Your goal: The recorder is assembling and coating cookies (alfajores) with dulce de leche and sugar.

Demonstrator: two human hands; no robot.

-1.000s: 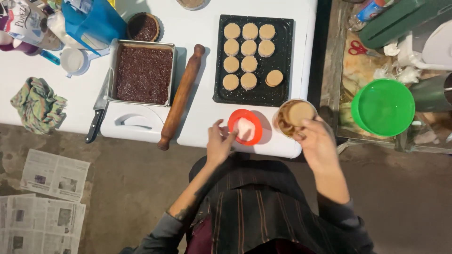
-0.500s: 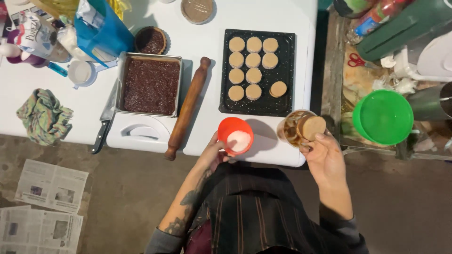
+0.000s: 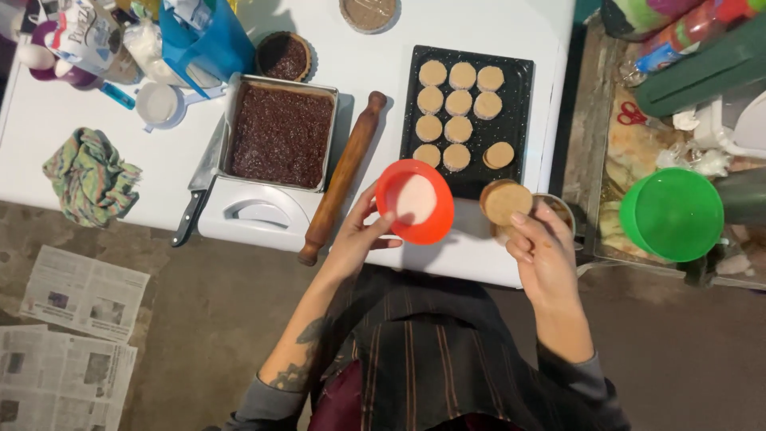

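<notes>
Left hand (image 3: 359, 235): fingers curled and clamped on the near rim of a red bowl (image 3: 415, 201), thumb on the rim edge, white powder inside. Bowl is lifted or tilted at the table (image 3: 495, 259) edge; cannot tell if it touches the surface.

Right hand (image 3: 542, 255): fingers closed around a round tan dough disc (image 3: 506, 202), fingertips on its near edge, disc face up. Just under and beyond those fingers sits a small round tin (image 3: 554, 209), partly hidden by the disc and hand.

Beyond both sets of fingers: black baking tray (image 3: 523, 96) with rows of cut dough rounds (image 3: 458, 102); red bowl overlaps its near edge. Left of the left fingers, just beside them: wooden rolling pin (image 3: 343, 177) lying diagonally. Further left: metal pan of dark filling (image 3: 279, 134) on a white board (image 3: 255, 214), knife (image 3: 198, 191) along its side. Well right of the right fingers, off the table: green bowl (image 3: 672, 214).
</notes>
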